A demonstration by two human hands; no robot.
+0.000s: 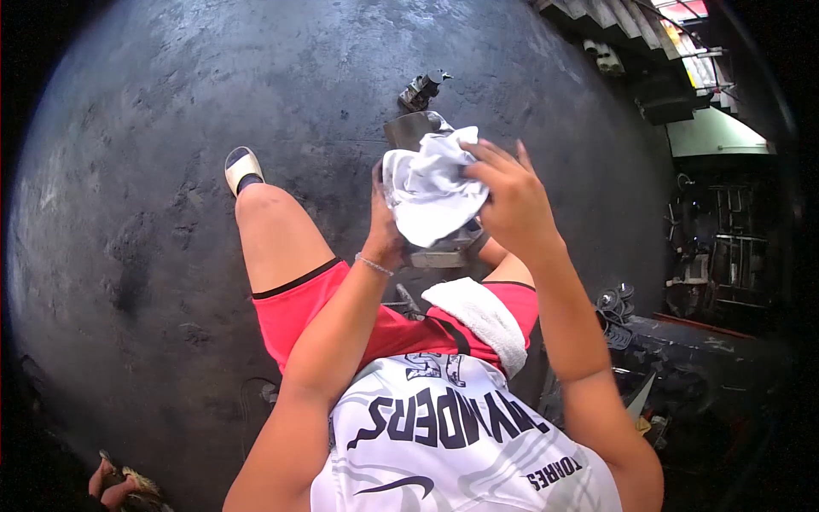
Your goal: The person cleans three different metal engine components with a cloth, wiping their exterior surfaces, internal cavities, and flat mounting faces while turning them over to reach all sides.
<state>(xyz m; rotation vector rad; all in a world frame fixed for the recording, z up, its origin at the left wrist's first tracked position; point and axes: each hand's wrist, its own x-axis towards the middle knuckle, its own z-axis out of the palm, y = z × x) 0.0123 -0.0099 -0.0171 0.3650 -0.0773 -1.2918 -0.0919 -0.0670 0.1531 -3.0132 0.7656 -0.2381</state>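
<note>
A crumpled white cloth (433, 188) hangs between my hands in front of my knees. My right hand (508, 192) is at its right edge, with the thumb and some fingers closed on the fabric and other fingers raised. At the left edge, my left hand (386, 218) is closed against the cloth, its fingers partly hidden. Just beneath the cloth is a grey metal part (439, 258), mostly covered. A dark metal cylinder-like piece (408, 130) shows beyond the cloth's far edge; whether the two metal pieces are joined is hidden.
A small dark mechanical part (418, 94) stands on the dark, stained floor (171, 111) ahead. A white towel (478, 317) lies over my thigh. To the right are a bench with metal parts (616, 311), a rack (734, 230) and stairs (614, 30). Another person's feet (119, 486) show at lower left.
</note>
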